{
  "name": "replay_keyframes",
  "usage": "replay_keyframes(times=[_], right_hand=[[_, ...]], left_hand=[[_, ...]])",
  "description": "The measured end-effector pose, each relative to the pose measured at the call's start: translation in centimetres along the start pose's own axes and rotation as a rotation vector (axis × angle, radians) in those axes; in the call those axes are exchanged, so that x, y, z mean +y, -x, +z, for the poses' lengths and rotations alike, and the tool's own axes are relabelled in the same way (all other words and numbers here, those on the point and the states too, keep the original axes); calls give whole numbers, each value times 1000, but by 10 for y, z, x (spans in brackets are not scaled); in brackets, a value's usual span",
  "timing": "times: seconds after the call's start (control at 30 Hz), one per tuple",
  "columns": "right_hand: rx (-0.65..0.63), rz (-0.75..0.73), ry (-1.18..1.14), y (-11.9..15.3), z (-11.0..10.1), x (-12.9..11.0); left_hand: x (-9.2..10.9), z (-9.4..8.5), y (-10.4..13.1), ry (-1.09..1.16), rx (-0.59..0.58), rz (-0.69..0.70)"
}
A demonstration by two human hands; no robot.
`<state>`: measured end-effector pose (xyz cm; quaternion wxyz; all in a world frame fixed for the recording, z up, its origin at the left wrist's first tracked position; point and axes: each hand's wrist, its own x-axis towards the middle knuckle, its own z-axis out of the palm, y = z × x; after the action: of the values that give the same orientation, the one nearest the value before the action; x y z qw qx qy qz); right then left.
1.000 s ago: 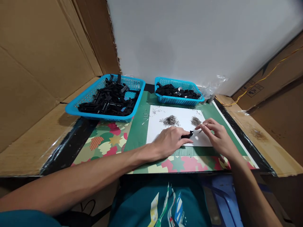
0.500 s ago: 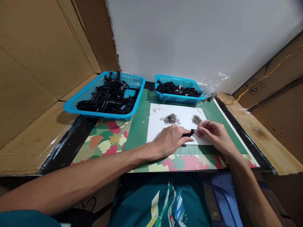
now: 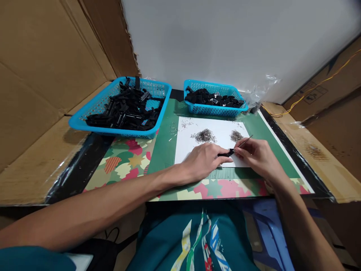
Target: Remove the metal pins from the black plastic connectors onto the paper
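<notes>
My left hand [image 3: 205, 159] rests on the white sheet [image 3: 184, 148] and pinches a black plastic part [image 3: 225, 153] between thumb and fingers. Close on its right, my right hand [image 3: 255, 153] is closed on a thin metal tool [image 3: 247, 140], whose upper end points up and right. The fingertips of my right hand are at the right end of the black part. Behind the hands lie a larger pile of tiny metal pieces [image 3: 205, 136] and a smaller pile [image 3: 236, 136]. Any small piece at the fingertips is too small to make out.
A large blue basket [image 3: 124, 132] of black parts stands at the back left, a smaller blue basket [image 3: 216, 110] of black pieces at the back centre. A clear plastic bag [image 3: 258, 94] lies beside it. Cardboard [image 3: 318, 150] borders the right side.
My right hand has closed in on the right end of the black part, and the metal tool is tilted more steeply. The whole view has shifted slightly.
</notes>
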<state>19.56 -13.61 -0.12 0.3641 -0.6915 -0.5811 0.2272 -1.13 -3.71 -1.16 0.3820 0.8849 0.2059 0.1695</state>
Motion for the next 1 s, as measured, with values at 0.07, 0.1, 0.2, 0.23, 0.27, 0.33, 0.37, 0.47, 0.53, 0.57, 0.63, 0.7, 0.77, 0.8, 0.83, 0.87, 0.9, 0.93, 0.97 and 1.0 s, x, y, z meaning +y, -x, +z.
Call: replay_keyframes(times=[0.07,0.1,0.2,0.23,0.27,0.33,0.37,0.47,0.53,0.57,0.63,0.7,0.77,0.8,0.83,0.87,0.9,0.93,0.97,1.0], right_hand=[[13,7,-38,1,3,1],[17,16,-74,1,5,3],[68,34,-252,2,7,6],[90,26,-330,1,6,5],[97,12,-401,-1,5,4],[57,-28,-489,-8,0,-3],[21,-53,-497,-13,-3,-9],[-75,-146,-373,-37,-6,-31],[-168,-197,-190,-60,0,-45],[-207,-232,-100,-72,5,-51],[-233,-298,32,-98,19,-58],[-251,-341,119,-121,34,-60],[-269,-350,175,-138,48,-58],[-271,-348,185,-143,53,-55],[-264,-345,189,-147,58,-53],[-257,-342,188,-150,62,-51],[-248,-340,184,-151,65,-48],[-243,-338,180,-152,68,-46],[-242,-337,176,-153,71,-44],[-246,-336,171,-154,75,-42]], left_hand=[[0,0,0,13,7,-17],[1,0,1,27,16,-21],[6,-4,4,106,82,-4],[9,-6,4,135,115,6],[11,-10,5,161,155,14],[14,-20,4,203,253,29],[15,-27,3,222,303,37],[10,-52,-2,275,486,41],[2,-69,-4,292,621,31],[-3,-76,-5,297,679,33],[-13,-88,-7,312,756,55],[-22,-95,-8,350,803,75],[-29,-98,-9,396,831,74],[-32,-98,-9,414,838,71],[-34,-97,-10,423,838,71],[-36,-96,-10,422,829,75],[-37,-94,-10,414,815,81],[-38,-92,-10,401,798,90],[-39,-90,-10,380,778,98],[-39,-88,-10,341,768,100]])
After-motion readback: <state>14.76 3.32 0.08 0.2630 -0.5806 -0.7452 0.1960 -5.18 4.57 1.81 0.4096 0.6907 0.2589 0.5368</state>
